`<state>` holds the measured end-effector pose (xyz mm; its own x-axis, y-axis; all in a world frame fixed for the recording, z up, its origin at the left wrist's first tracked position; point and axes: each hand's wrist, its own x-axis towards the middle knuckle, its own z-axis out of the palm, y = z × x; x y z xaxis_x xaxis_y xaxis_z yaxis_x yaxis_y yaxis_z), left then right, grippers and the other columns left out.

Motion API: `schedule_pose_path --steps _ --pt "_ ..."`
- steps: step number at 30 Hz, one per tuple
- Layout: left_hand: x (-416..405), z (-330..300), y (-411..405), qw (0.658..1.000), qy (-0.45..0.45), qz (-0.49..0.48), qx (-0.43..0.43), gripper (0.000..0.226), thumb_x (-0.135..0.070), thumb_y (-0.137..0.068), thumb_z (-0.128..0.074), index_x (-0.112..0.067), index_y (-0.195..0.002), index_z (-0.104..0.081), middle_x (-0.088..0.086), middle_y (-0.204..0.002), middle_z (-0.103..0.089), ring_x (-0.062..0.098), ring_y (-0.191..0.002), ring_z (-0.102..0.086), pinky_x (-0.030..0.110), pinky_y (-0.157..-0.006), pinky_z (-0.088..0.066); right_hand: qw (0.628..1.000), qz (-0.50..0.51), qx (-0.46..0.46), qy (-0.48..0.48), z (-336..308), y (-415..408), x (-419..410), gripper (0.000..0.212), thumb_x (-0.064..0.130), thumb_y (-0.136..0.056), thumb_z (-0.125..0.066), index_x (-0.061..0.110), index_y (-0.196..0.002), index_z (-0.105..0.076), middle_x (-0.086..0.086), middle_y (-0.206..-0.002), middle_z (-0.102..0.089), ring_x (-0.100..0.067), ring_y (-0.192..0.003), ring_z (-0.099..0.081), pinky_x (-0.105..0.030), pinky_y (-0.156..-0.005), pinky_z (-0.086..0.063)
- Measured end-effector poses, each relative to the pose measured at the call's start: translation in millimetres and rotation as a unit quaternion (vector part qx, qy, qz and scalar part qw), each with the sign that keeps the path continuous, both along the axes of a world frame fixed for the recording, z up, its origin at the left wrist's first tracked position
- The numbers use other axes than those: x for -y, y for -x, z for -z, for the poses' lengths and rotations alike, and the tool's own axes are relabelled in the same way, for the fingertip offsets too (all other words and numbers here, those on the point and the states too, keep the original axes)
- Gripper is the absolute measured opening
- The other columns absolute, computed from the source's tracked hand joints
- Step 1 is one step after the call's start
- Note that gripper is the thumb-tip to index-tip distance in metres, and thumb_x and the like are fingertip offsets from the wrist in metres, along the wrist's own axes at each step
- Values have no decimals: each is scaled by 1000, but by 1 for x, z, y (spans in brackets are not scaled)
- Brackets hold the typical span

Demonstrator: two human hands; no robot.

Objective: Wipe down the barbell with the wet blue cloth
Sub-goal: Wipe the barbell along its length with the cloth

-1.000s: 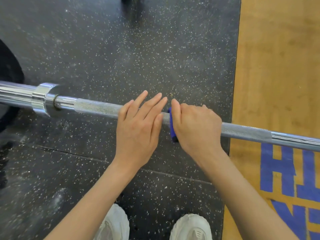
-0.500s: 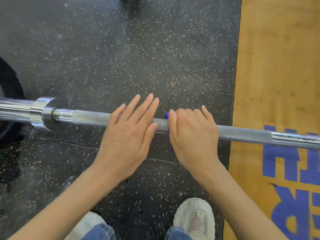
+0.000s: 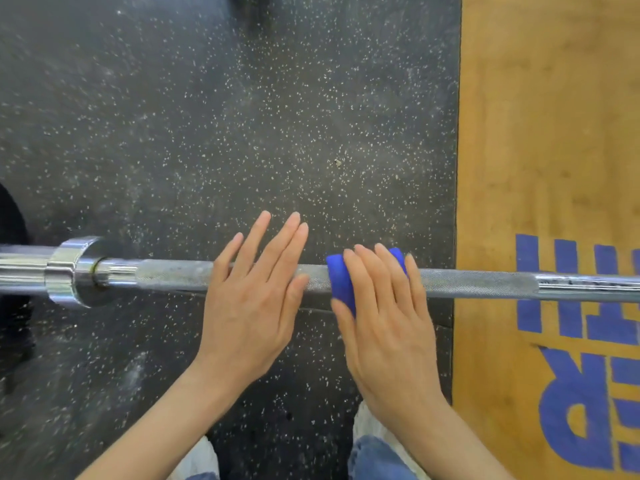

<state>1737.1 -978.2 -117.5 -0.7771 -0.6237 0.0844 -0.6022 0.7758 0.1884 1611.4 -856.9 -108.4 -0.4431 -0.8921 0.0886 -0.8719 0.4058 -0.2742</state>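
Barbell (image 3: 478,284): heavy, rigid, knurled steel; soft cloth (image 3: 341,284) draped over shaft, pressed by flat right hand (image 3: 384,323); left hand (image 3: 252,299) flat, steadying.

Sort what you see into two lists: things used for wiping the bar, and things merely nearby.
In use:
barbell
blue cloth
right hand, pressing the cloth on the bar
left hand, resting flat on the bar

Nearby:
rubber floor
wooden platform
weight plate
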Motion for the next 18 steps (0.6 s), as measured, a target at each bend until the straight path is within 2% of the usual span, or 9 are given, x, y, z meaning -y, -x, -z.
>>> schedule_pose_path --steps 2,3,5,7,9,11,12,16,18 --pt "-7 1 -4 1000 2 -4 -4 53 -34 -110 -22 -11 -153 -43 -1 -163 -35 26 -154 -24 43 -121 -20 1000 -21 -1 -2 -1 -2 -12 51 41 -108 -32 7 -137 -56 -8 -138 -57 -31 -133 -49 -48 -118 -28" --pt "-9 2 -6 1000 2 -2 -6 53 -33 -110 -23 -11 -154 -42 -1 -163 -34 26 -154 -22 43 -121 -19 1000 -16 5 -15 -4 1 -3 54 46 -107 -29 9 -127 -62 -7 -126 -62 -30 -121 -55 -44 -113 -34" --pt "-12 2 -10 1000 -1 2 -7 53 -33 -110 -24 -11 -154 -41 0 -164 -33 26 -155 -20 43 -122 -17 995 26 18 -95 -11 11 27 58 53 -105 -18 19 -91 -64 -2 -91 -65 -27 -90 -58 -35 -85 -37" --pt "-15 1 -12 1000 -1 6 -8 53 -33 -110 -24 -11 -155 -40 0 -164 -32 27 -155 -18 43 -122 -15 988 50 14 -143 -13 13 37 56 52 -104 -12 24 -80 -55 0 -84 -65 -26 -84 -55 -35 -76 -29" --pt "-19 1 -15 1000 -7 8 -13 53 -33 -109 -23 -11 -155 -40 1 -164 -33 27 -155 -19 42 -122 -15 995 36 5 -94 -10 -3 12 47 44 -106 -23 20 -103 -63 -2 -106 -66 -27 -103 -58 -36 -95 -38" --pt "-22 1 -17 1000 -12 5 -20 53 -32 -109 -23 -11 -154 -42 1 -163 -35 28 -154 -22 42 -121 -17 999 20 -8 -46 -9 -19 -18 49 41 -107 -32 9 -134 -58 -7 -135 -59 -29 -133 -50 -46 -118 -28" --pt "-23 1 -18 1000 -14 5 -20 53 -32 -109 -24 -11 -153 -43 1 -162 -36 28 -154 -24 43 -120 -19 999 10 -6 -47 -6 -17 -23 54 44 -107 -32 7 -138 -56 -7 -139 -57 -30 -136 -48 -47 -121 -24" --pt "-29 2 -24 999 -29 14 -22 50 -31 -109 -28 -11 -151 -46 1 -161 -39 26 -153 -25 44 -119 -24 997 61 -6 -53 -7 -2 7 55 53 -103 -31 13 -99 -68 -2 -92 -67 -27 -93 -61 -42 -114 -31" --pt "-31 2 -26 999 -31 17 -22 50 -31 -109 -28 -11 -151 -47 2 -160 -40 26 -153 -26 45 -119 -25 997 60 -24 -41 -4 -8 2 52 50 -105 -30 14 -101 -68 -2 -96 -66 -27 -97 -61 -42 -117 -28"
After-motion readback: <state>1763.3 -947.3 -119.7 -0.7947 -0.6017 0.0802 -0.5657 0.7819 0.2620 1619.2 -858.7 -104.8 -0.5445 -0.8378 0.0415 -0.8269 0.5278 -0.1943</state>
